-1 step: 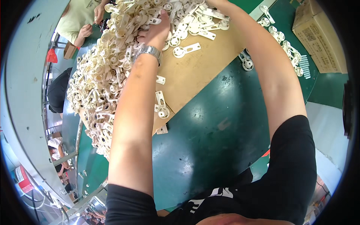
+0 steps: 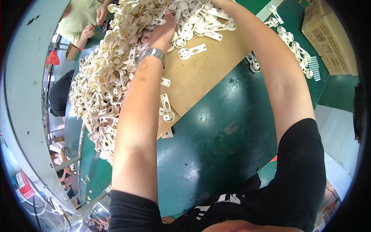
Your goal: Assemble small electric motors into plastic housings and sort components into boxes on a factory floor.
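A big heap of cream-white plastic parts [image 2: 112, 77], flat arms with round ends, covers a brown board [image 2: 208, 73] on a green table [image 2: 220, 147]. My left hand [image 2: 159, 33], with a silver watch [image 2: 154, 54] on the wrist, lies on top of the heap. Its fingers are dug in among the parts and hidden. My right forearm [image 2: 270, 65] reaches up across the board to the picture's top edge, where the hand is cut off. Single loose parts [image 2: 192, 51] lie on the bare board near my left wrist.
A cardboard box [image 2: 332, 38] stands at the far right, with a row of white parts [image 2: 295, 48] beside it. Another person in a light green shirt [image 2: 79, 21] works at the top left. A seated person in dark clothes [image 2: 60, 94] is at the left.
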The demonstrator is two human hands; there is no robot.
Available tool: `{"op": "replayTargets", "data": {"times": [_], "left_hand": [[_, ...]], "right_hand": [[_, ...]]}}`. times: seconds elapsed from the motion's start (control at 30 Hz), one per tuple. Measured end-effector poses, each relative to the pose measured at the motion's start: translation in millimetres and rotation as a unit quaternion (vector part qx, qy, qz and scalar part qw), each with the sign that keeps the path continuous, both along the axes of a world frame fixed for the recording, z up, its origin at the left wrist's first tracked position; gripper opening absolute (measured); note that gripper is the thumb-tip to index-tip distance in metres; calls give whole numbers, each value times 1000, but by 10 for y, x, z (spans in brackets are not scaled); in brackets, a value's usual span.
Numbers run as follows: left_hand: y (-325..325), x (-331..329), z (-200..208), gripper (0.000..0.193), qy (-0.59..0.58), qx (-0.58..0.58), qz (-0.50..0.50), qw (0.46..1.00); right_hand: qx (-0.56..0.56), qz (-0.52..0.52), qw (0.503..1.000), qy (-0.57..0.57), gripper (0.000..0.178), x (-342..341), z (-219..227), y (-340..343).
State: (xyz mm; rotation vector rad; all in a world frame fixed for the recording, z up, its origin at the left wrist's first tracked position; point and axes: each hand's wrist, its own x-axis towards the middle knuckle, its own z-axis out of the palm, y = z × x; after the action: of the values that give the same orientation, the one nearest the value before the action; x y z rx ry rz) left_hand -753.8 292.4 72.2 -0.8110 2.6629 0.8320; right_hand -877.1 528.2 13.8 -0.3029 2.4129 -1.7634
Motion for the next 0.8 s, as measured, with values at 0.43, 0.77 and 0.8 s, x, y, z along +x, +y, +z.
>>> {"op": "replayTargets", "data": {"times": [0.43,0.77,0.8], "left_hand": [[-122,562,-229,91,199,39,-26,979],[-114,1108,-287,74,183,84,-187,962],[-88,1217,-277,72,186,93,-206,956]], "right_hand": [[-293,-1,948,-121,60,1448,120,-830],[-184,-69,973,-121,61,2451,291,-511],[-210,-75,966,-132,58,2593,249,-475]]}}
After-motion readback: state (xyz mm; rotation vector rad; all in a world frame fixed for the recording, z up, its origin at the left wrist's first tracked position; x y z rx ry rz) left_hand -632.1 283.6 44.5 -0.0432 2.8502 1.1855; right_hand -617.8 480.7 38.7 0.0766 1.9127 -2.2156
